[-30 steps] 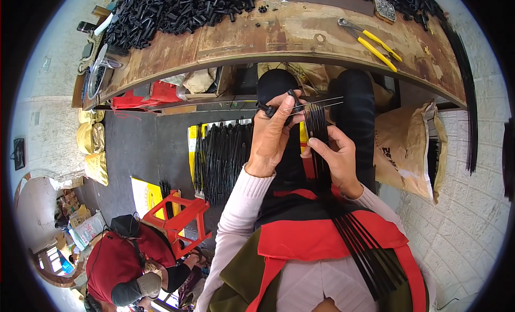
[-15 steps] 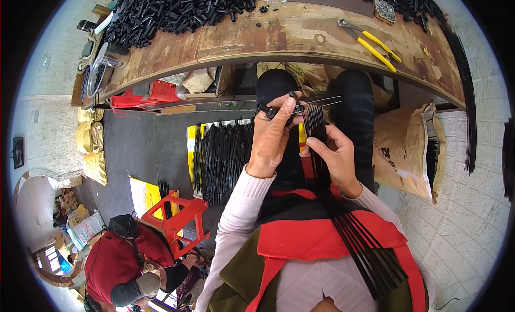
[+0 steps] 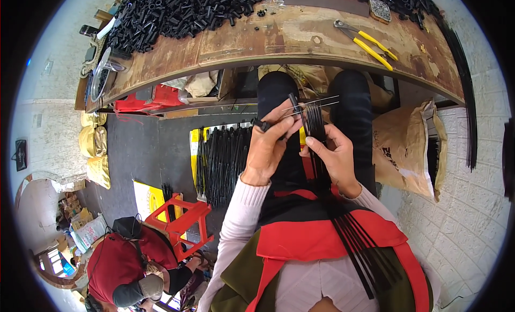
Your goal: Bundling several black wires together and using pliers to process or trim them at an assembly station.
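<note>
A bundle of thin black rods [image 3: 315, 124] runs down across my lap and fans out over the red-edged apron [image 3: 300, 239]. My right hand [image 3: 339, 153] is closed around this bundle, thumb on top. To its left, my left hand [image 3: 265, 151] is closed with bent fingers on a small black plastic part [image 3: 261, 124]. A short black tube [image 3: 293, 101] stands up beyond its fingertips. Two thin metal wires [image 3: 328, 101] cross the rods' upper ends and reach the left fingertips; how they join the parts is hidden by the fingers.
Above my knees, a wooden workbench [image 3: 257, 46] holds a heap of black plastic parts [image 3: 182, 17] and yellow-handled pliers [image 3: 370, 46]. Bundled black rods [image 3: 222, 162] lie on the floor at left, near a red stool [image 3: 185, 221] and another person [image 3: 129, 263]. A brown sack [image 3: 405, 153] stands right.
My left hand has shifted slightly left and down, and its thumb has drawn back from the wires. The right hand keeps its hold on the rods.
</note>
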### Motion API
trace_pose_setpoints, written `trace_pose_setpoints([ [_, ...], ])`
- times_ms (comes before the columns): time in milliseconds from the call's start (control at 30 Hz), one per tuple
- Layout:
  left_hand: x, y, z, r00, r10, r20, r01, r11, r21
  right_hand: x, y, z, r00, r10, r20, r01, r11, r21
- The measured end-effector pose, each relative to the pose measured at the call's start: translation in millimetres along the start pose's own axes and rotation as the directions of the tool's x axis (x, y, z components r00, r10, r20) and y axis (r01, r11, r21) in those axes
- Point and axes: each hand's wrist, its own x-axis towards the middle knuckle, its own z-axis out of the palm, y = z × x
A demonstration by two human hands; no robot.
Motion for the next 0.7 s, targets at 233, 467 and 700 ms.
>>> trace_pose_setpoints([
  [233,-9,-5,14,0.98,0.18,-0.08,-0.152,0.949,0.276,-6,-2,-1,0.999,0.018,0.027,-0.017,0.999,-0.04],
  [467,-10,-1,13,0.98,0.188,-0.061,-0.165,0.948,0.271,-5,-7,-7,0.994,0.06,0.096,-0.055,0.997,-0.049],
  [700,-7,-3,12,0.983,0.174,-0.06,-0.157,0.963,0.219,7,-23,-7,0.99,0.03,0.136,-0.011,0.99,-0.141],
])
